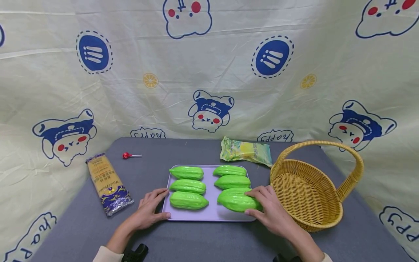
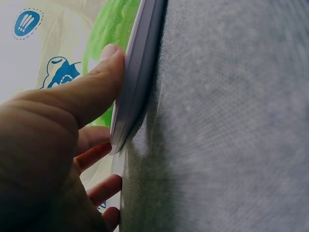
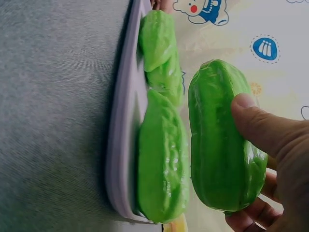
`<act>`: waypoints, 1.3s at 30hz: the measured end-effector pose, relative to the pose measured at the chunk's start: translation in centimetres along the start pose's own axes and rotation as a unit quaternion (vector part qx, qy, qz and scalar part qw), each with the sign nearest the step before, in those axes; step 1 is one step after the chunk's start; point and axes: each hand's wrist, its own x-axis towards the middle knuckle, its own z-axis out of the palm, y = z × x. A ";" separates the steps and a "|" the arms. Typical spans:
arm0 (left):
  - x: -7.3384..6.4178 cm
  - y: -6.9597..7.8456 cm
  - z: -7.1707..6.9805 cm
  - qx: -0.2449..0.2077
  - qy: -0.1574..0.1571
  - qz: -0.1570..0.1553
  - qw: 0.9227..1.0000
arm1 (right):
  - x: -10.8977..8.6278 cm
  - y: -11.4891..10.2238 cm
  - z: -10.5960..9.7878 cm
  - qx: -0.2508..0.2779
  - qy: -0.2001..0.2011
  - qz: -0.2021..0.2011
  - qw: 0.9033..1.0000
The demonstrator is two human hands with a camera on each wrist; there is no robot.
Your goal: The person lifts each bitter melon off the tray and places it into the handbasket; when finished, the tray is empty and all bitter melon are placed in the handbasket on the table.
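Note:
A light purple tray [image 1: 209, 214] carries two columns of ridged green bitter melons, including a left front one [image 1: 188, 200] and a right back one [image 1: 230, 170]. My right hand [image 1: 273, 211] holds a bitter melon [image 3: 219, 140] between thumb and fingers, raised above the right front bitter melon [image 3: 161, 159], which lies on the tray and is partly hidden in the head view. At the tray's left side, my left hand [image 1: 150, 209] touches the edge with thumb and fingertips spread; in the left wrist view the thumb [image 2: 104, 84] lies against the rim.
A yellow wicker basket [image 1: 306, 193] with an arched handle stands right of the tray. Behind the tray lies a green-yellow packet [image 1: 246, 151]. To the left are a tan and purple noodle-like packet [image 1: 108, 183] and a red lollipop [image 1: 127, 155]. A printed cloth hangs behind the grey table.

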 end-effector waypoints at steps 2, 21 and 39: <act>0.0 0.0 0.0 0.001 0.001 0.002 1.000 | 0.1 0.1 -0.3 0.002 0.008 -0.004 1.000; 0.0 0.0 0.0 0.001 -0.006 -0.005 1.000 | 0.1 0.7 -2.5 -0.011 0.034 0.011 0.999; 0.1 -0.1 0.0 -0.003 -0.010 -0.009 1.000 | -0.8 2.3 -5.3 -0.017 0.071 0.020 0.997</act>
